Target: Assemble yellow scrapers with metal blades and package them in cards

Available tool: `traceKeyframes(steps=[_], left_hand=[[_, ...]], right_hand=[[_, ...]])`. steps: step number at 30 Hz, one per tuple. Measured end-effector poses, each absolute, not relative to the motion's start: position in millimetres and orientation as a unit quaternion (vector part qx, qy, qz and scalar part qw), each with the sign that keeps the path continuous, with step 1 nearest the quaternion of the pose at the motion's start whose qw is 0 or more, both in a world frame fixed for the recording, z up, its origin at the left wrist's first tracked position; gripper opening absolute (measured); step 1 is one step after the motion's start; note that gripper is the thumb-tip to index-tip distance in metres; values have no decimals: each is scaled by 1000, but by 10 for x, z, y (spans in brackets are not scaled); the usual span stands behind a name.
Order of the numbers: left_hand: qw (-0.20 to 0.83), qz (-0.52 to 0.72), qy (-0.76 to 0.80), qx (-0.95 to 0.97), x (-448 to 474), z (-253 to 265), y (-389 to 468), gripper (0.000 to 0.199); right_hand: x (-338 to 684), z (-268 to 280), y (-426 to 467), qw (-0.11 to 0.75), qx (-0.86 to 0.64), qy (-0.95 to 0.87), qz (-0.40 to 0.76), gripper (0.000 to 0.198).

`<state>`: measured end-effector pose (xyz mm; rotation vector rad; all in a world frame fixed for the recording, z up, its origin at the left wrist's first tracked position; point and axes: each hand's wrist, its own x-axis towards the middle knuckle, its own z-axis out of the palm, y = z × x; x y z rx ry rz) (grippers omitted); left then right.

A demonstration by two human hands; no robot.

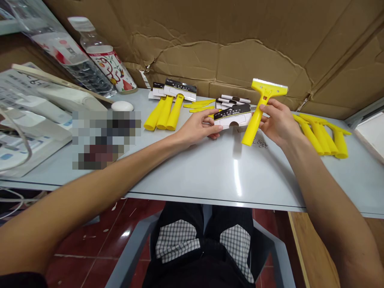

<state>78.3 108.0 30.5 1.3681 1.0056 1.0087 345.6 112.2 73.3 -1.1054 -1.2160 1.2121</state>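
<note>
My right hand [277,122] grips a yellow scraper [256,116] by its handle, with the blade head up and the handle end tilted toward me. Its metal blade edge and two small screws show at the top. In my left hand [199,129] is a black and white cardboard sleeve [232,117], pinched at its left end between thumb and fingers. The sleeve's cut-out notch faces me, and its right end is close beside the scraper handle. Behind it lie more cardboard sleeves [235,99] and thin yellow plastic strips [199,105]. Small screws [262,144] lie loose below my right hand.
Sleeved yellow scrapers [169,112] lie left of my hands, more yellow scraper handles [321,134] on the right. Farther left are a white round object [122,106], plastic bottles [111,64] and white packages [57,100]. Cardboard [240,44] lines the back of the grey table [192,172].
</note>
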Motion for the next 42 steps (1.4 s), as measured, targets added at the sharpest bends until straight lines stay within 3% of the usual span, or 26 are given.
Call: traceKeyframes(steps=[13,19,25,42], left_hand=[[508,453,362,637,777,242,1066,60],[527,414,327,666,767,297,1043,33],[572,352,348,654,765,285,1014,28],[616,365,336,611,786,252,1016,27]], right_hand=[[3373,773,1020,502,-447,-483,561,44],[3395,757,1042,497,-466,-472,560,46],[3544,679,1155,534,-463,-492,509,53],[3623,702,1171,571,-475,-496,449,56]])
